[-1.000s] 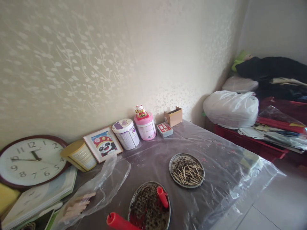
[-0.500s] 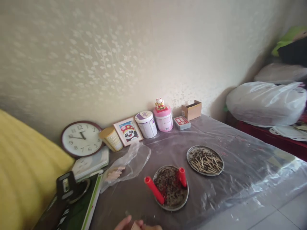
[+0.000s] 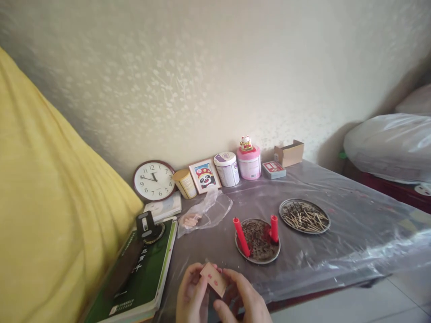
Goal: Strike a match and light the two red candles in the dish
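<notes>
Near the front of a dark table (image 3: pixel 249 199) under clear plastic sheeting, the left hand (image 3: pixel 192 294) grips a small, pale-pink rectangular box (image 3: pixel 215 279) with red marks. The right hand (image 3: pixel 248 298) curls at the box's right end — whether it grips too, I cannot tell. Just beyond, to the right, two red wax candles (image 3: pixel 241 237) stand on a round metal plate (image 3: pixel 259 244) — the left one leaning.

Your left hand (image 3: pixel 193 296): bare, thumb and fingers pinching. Your right hand (image 3: pixel 248 299): bare, fingers arched, thumb set lower.
</notes>
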`<action>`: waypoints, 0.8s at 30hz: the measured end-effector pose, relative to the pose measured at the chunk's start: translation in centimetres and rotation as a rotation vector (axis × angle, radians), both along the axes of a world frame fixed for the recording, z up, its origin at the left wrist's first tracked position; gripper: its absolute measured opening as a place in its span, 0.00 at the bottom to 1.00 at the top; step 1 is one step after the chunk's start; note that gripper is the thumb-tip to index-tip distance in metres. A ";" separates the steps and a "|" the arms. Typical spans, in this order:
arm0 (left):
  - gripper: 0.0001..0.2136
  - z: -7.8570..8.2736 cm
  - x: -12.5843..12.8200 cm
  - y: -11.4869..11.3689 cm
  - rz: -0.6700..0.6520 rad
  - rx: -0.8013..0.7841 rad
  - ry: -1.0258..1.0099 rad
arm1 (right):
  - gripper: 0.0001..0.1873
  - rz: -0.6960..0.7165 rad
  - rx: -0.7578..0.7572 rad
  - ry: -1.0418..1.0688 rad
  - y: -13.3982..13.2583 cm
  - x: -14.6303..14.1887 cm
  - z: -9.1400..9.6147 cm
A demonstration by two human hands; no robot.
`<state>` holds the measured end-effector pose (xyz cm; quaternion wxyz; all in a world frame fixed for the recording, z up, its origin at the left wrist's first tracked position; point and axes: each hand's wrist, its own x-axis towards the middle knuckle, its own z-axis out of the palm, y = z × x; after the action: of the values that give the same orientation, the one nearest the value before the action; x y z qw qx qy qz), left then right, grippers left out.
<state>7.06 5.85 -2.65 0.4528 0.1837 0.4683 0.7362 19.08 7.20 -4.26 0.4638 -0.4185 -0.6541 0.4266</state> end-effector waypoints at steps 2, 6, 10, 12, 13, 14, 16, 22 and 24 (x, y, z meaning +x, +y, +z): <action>0.16 -0.2 -0.4 0.0 -0.016 0.016 -0.035 | 0.23 -0.002 0.020 -0.015 0.0 0.1 0.4; 0.15 -0.5 -0.6 0.1 -0.045 0.034 -0.059 | 0.22 0.047 0.083 -0.056 0.2 0.5 0.7; 0.13 -0.2 -0.4 0.5 -0.038 0.052 -0.045 | 0.15 0.011 0.162 -0.070 0.4 0.9 1.0; 0.12 0.0 -0.3 0.6 -0.045 0.066 -0.033 | 0.11 -0.029 0.177 -0.060 0.4 1.0 1.2; 0.12 0.0 -0.3 0.7 -0.046 0.072 -0.031 | 0.09 -0.035 0.177 -0.058 0.4 1.1 1.2; 0.11 0.0 -0.3 0.8 -0.044 0.077 -0.032 | 0.09 -0.035 0.172 -0.059 0.5 1.1 1.2; 0.12 -0.1 -0.4 0.8 -0.027 0.075 -0.043 | 0.08 -0.008 0.138 -0.062 0.6 1.1 1.2; 0.13 -0.5 -0.5 0.7 0.001 0.053 -0.008 | 0.14 0.127 -0.191 0.153 1.1 0.3 0.3; 0.14 -0.5 -0.5 0.9 0.026 0.043 0.012 | 0.16 0.152 -0.269 0.242 1.3 0.0 0.0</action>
<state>6.56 6.71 -3.19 0.4365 0.1917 0.4572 0.7508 19.08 8.50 -4.23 0.4455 -0.3716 -0.5605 0.5910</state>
